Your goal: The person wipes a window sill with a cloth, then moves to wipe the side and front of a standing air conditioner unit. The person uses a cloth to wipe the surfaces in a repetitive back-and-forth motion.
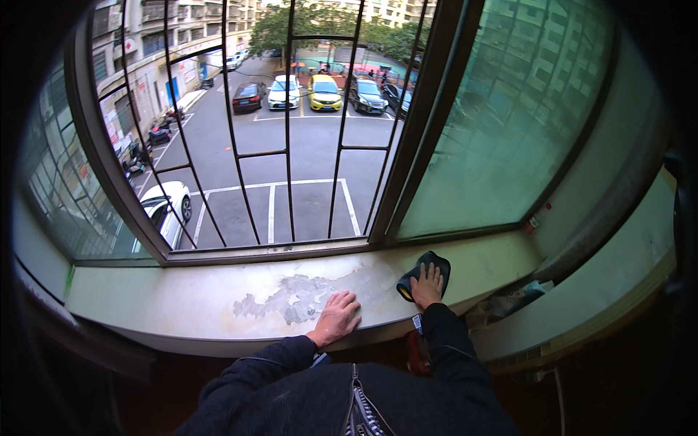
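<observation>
A pale window sill (180, 300) with a grey patch of peeled paint (305, 291) runs across the view in front of me. My left hand (337, 318) rests on the sill near its front edge, at the right part of the peeled patch, palm down with nothing seen in it. Farther right, my right hand (428, 284) lies with spread fingers on a folded dark cloth (444, 268), pressing it flat on the sill. A bit of yellow shows at the cloth's left edge.
Behind the sill stands a dark metal window frame (272, 254) with a barred opening; a sliding glass pane (507, 125) covers the right side. Parked cars are outside below. A plastic bag (518, 302) lies under the sill at right, and a red object (418, 354) is below its edge.
</observation>
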Tool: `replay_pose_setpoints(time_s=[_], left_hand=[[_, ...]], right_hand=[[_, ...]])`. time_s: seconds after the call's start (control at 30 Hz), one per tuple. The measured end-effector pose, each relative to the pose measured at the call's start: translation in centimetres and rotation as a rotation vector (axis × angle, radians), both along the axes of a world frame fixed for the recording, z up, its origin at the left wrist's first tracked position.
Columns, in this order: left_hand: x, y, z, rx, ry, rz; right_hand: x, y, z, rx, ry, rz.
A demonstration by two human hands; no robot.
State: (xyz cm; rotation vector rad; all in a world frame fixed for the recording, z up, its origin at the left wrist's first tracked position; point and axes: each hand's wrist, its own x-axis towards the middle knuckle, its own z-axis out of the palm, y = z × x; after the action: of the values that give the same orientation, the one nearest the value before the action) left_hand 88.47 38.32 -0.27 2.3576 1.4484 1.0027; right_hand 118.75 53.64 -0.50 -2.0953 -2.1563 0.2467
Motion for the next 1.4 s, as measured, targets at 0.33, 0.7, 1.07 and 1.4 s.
replay_pose_setpoints(time_s=[0.33,0.7,1.07,1.4], left_hand=[[0.5,-0.3,0.8,-0.016,0.016,0.041],[1.1,-0.2,1.5,-0.001,0.069,0.076],[1.1,-0.4,1.7,0.018,0.076,0.085],[1.2,-0.2,1.7,0.009,0.065,0.079]], right_hand=[[-4.9,2.7,-2.4,0.261,0.048,0.433],[-8.6,1.7,-1.2,0.187,0.242,0.685],[-9.5,1.7,-0.6,0.290,0.166,0.698],[-2.4,2.1,0.3,0.275,0.081,0.543]])
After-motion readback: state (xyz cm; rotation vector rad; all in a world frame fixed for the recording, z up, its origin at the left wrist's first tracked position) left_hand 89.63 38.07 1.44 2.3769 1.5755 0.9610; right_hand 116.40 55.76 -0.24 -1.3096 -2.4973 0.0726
